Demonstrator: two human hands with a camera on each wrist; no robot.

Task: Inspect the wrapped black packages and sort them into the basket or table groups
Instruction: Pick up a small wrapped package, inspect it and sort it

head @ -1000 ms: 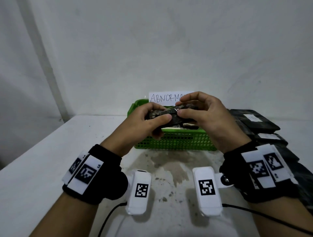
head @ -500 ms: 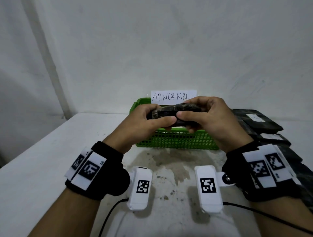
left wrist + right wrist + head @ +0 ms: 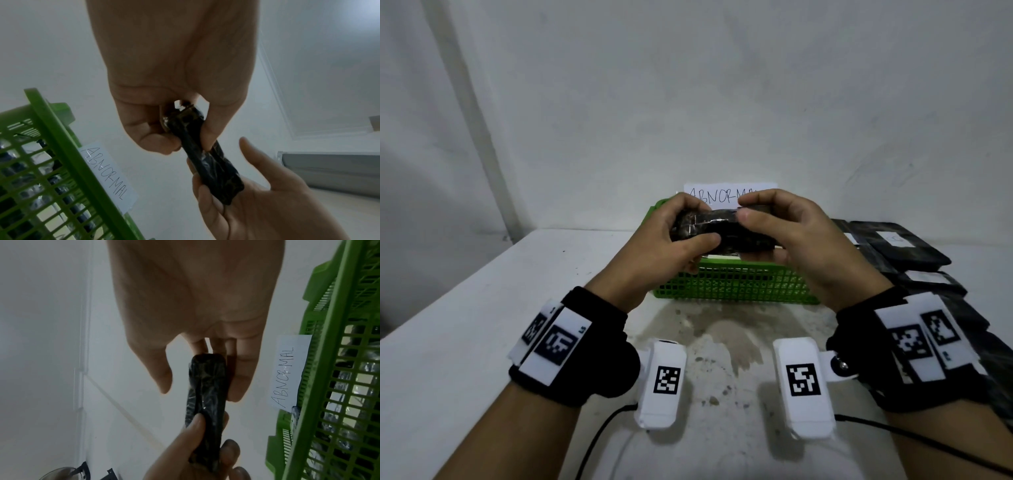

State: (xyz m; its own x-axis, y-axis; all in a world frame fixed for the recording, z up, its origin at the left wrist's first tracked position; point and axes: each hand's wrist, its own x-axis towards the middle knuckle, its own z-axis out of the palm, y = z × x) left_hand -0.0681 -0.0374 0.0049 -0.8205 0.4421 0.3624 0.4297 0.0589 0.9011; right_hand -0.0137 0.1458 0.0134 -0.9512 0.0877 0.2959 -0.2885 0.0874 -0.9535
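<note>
Both hands hold one wrapped black package [image 3: 722, 233] edge-on in the air above the green basket [image 3: 736, 286]. My left hand [image 3: 681, 236] grips its left end between thumb and curled fingers. My right hand [image 3: 784, 233] holds the right end, thumb on the near face and fingers behind. In the left wrist view the package [image 3: 207, 159] runs from the left hand [image 3: 185, 129] down into the right palm. The right wrist view has the package [image 3: 205, 395] between thumb and fingers of the right hand [image 3: 197, 379]. Plastic film shines on the wrap.
A paper label [image 3: 722, 195] reading ABNORMAL stands behind the basket, which holds wrapped packages [image 3: 349, 386]. Several black packages [image 3: 900, 246] lie in a row on the white table [image 3: 465, 342] at the right. Two white tagged blocks [image 3: 662, 383] with cables lie near the front edge.
Both hands have turned the package between them and raised it slightly, so it covers part of the label again. The basket and the packages on the table have stayed put.
</note>
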